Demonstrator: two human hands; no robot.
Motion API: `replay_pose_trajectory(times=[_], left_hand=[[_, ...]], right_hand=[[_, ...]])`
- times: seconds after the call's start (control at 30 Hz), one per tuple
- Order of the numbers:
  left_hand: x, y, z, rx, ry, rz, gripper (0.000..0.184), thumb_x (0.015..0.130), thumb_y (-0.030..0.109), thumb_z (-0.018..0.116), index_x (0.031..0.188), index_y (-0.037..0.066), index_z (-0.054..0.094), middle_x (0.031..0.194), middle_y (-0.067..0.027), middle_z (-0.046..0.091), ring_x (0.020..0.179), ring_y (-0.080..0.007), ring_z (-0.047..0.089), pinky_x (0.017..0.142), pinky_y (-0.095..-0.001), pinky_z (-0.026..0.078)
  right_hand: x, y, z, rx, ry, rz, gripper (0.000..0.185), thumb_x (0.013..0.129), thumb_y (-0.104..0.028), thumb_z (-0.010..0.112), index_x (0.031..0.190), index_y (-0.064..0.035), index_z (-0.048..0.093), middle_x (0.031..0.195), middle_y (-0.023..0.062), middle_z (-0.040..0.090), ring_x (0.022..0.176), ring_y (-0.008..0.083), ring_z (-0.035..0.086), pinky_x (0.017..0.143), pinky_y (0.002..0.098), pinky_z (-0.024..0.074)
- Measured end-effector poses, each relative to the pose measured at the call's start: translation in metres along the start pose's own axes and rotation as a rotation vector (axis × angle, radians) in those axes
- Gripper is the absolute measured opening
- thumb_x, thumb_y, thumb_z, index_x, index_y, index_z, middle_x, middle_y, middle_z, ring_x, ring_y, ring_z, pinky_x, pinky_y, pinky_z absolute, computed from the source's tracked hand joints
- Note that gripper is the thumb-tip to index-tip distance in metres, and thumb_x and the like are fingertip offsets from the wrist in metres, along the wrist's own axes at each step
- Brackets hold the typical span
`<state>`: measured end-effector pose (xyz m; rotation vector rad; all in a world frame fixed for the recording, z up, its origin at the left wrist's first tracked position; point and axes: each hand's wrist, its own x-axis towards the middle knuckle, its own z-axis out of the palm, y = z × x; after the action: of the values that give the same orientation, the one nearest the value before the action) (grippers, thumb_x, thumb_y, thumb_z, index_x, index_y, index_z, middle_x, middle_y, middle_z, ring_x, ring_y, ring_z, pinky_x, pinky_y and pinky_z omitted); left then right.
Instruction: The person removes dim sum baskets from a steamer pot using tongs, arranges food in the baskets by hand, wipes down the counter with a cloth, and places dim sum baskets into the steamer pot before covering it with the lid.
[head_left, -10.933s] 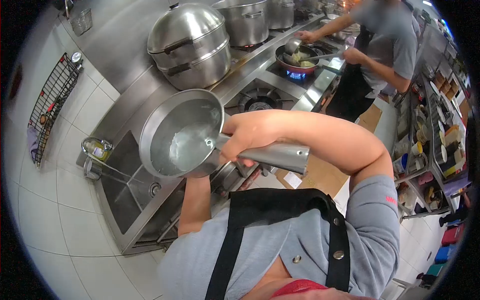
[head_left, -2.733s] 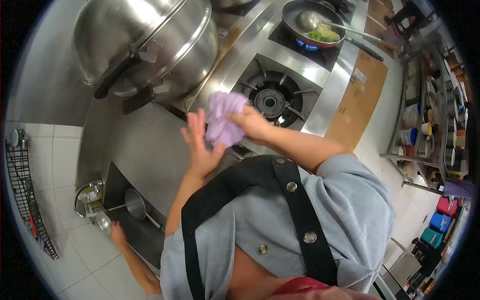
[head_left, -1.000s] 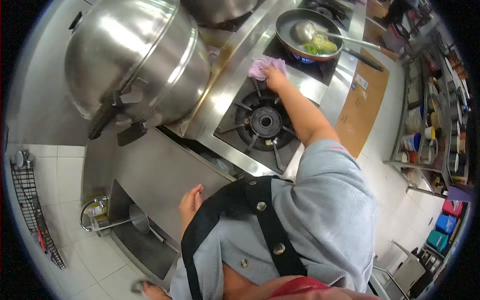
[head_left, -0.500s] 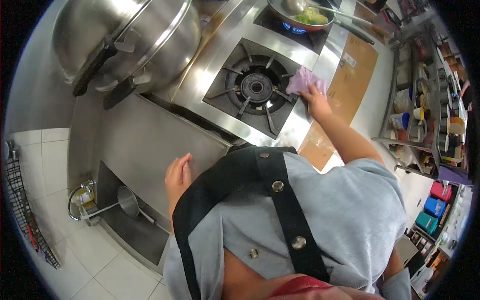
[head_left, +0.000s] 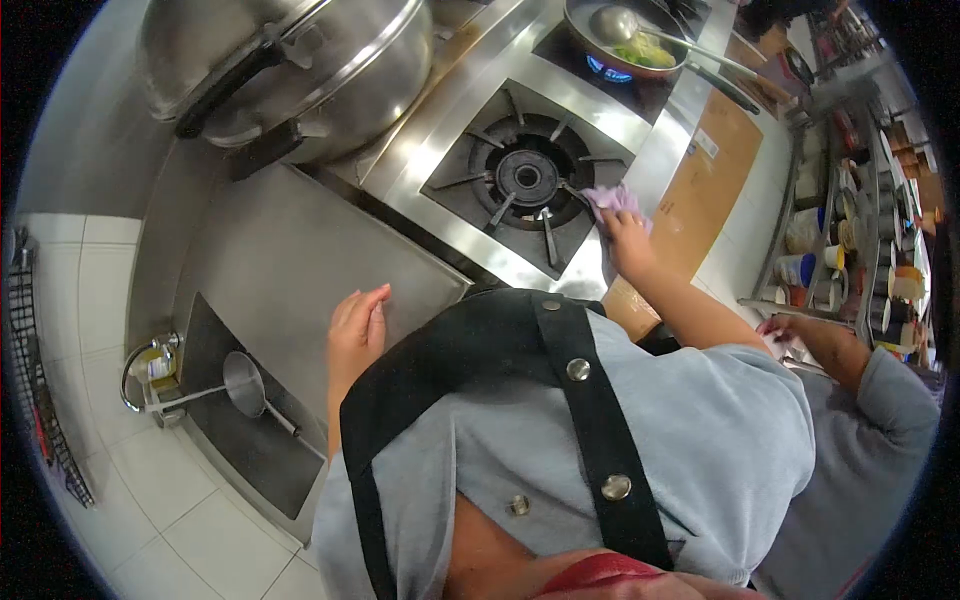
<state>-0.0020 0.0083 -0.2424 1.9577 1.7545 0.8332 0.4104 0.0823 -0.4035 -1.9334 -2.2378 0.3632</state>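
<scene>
My right hand (head_left: 630, 242) presses a crumpled light purple cloth (head_left: 612, 203) against the edge of the gas stove (head_left: 648, 180), beside the right corner of the near burner (head_left: 527, 176). That burner shows no flame. My left hand (head_left: 358, 322) hovers in front of the steel counter (head_left: 290, 250), its fingers stretched out and nothing in it. At the far burner, a frying pan (head_left: 665, 22) stands over a blue flame (head_left: 606, 70). Green and yellow food (head_left: 643, 50) and a ladle (head_left: 616, 25) are inside it.
A large steel pressure cooker (head_left: 365, 80) stands left of the stove. A strainer (head_left: 243, 383) lies in the trough (head_left: 265, 430) at lower left. Flattened cardboard (head_left: 708, 185) covers the floor. On the right are shelves with containers (head_left: 800, 268) and a co-worker's arm (head_left: 830, 345).
My right hand and the cloth have slid a little toward me along the stove edge. A co-worker has come into view on the right. The whole view has shifted slightly.
</scene>
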Motion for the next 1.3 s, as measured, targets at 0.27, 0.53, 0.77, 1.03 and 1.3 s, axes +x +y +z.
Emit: replay_pose_trajectory(times=[0.27, 0.53, 0.77, 1.03, 1.3], left_hand=[[-0.014, -0.012, 0.001, -0.005, 0.001, 0.037, 0.018, 0.085, 0.004, 0.055, 0.100, 0.006, 0.064, 0.090, -0.0109, 0.065, 0.090, -0.0291, 0.061, 0.090, -0.0405, 0.045], [-0.027, -0.014, -0.003, 0.014, -0.048, 0.066, 0.017, 0.085, 0.003, 0.055, 0.099, 0.006, 0.064, 0.087, -0.0101, 0.066, 0.084, -0.0286, 0.062, 0.089, -0.0421, 0.046], [-0.049, -0.035, -0.015, 0.108, -0.084, 0.142, 0.023, 0.082, 0.004, 0.057, 0.102, 0.010, 0.064, 0.090, -0.0094, 0.066, 0.085, -0.0270, 0.061, 0.086, -0.0402, 0.046], [-0.123, -0.081, -0.041, 0.075, 0.018, 0.109, 0.027, 0.082, 0.009, 0.058, 0.109, 0.010, 0.062, 0.092, -0.0106, 0.065, 0.088, -0.0305, 0.060, 0.083, -0.0411, 0.046], [-0.205, -0.177, -0.101, 0.097, 0.120, -0.136, 0.027, 0.087, 0.018, 0.056, 0.113, 0.011, 0.061, 0.104, -0.0115, 0.064, 0.099, -0.0313, 0.058, 0.087, -0.0410, 0.045]], right_hand=[[-0.046, -0.048, 0.005, 0.230, -0.281, -0.240, 0.048, 0.077, -0.005, 0.052, 0.125, -0.0117, 0.050, 0.108, 0.0164, 0.050, 0.103, 0.0391, 0.048, 0.088, 0.0472, 0.0419], [-0.049, -0.083, 0.051, 0.258, -0.358, -0.520, 0.050, 0.081, -0.010, 0.051, 0.130, -0.0137, 0.048, 0.114, 0.0199, 0.051, 0.102, 0.0394, 0.052, 0.082, 0.0463, 0.0453], [0.077, -0.195, 0.081, 0.113, -0.126, -0.474, 0.054, 0.076, 0.002, 0.048, 0.129, -0.0058, 0.043, 0.114, 0.0264, 0.049, 0.100, 0.0413, 0.054, 0.083, 0.0471, 0.0451], [0.126, -0.246, 0.020, 0.882, -0.095, -0.272, 0.045, 0.080, -0.001, 0.051, 0.125, 0.0012, 0.051, 0.114, 0.0156, 0.060, 0.098, 0.0260, 0.060, 0.087, 0.0334, 0.0462], [0.005, -0.357, -0.012, 0.217, -0.304, -0.936, 0.054, 0.073, -0.020, 0.068, 0.125, -0.0111, 0.056, 0.131, 0.0205, 0.046, 0.121, 0.0379, 0.043, 0.104, 0.0463, 0.0307]])
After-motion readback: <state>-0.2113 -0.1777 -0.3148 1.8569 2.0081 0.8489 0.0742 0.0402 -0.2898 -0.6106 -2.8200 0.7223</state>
